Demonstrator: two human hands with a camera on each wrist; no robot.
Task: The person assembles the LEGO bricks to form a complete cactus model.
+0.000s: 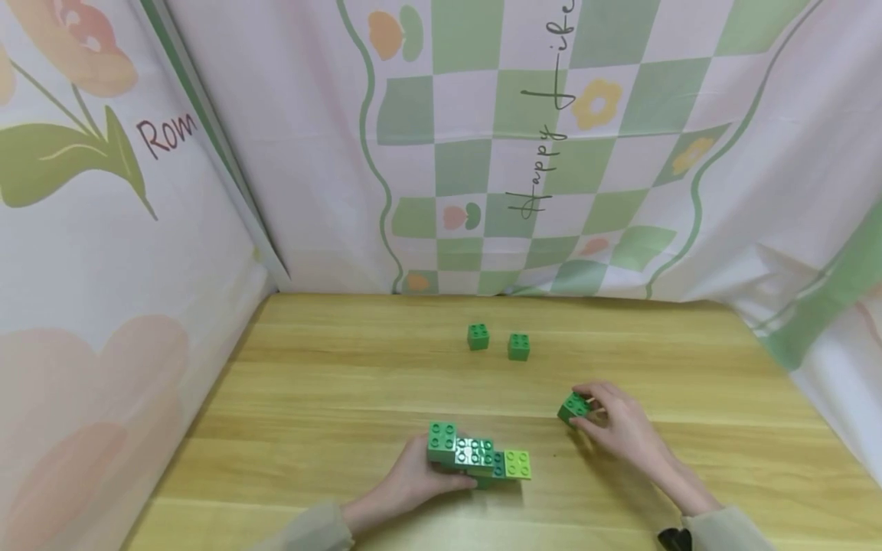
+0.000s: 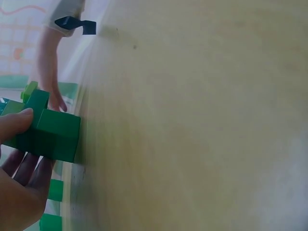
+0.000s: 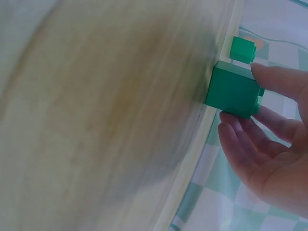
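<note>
My left hand [image 1: 417, 476] grips a brick assembly [image 1: 472, 453] of several green toy building blocks, stepped in shape, with a lime-green block [image 1: 518, 464] at its right end. The left wrist view shows the thumb on one side of the assembly [image 2: 53, 130] and the fingers beneath. To the right, my right hand [image 1: 623, 428] pinches a single green block [image 1: 572, 409] between thumb and fingers. In the right wrist view this block [image 3: 233, 89] is close over the tabletop, its studs facing the palm.
Two more green blocks stand on the wooden table [image 1: 344, 367] further back: one left [image 1: 478, 337], one right [image 1: 519, 347]. A patterned curtain [image 1: 468, 168] rises behind the table's far edge, and another printed cloth [image 1: 124, 306] borders the left side.
</note>
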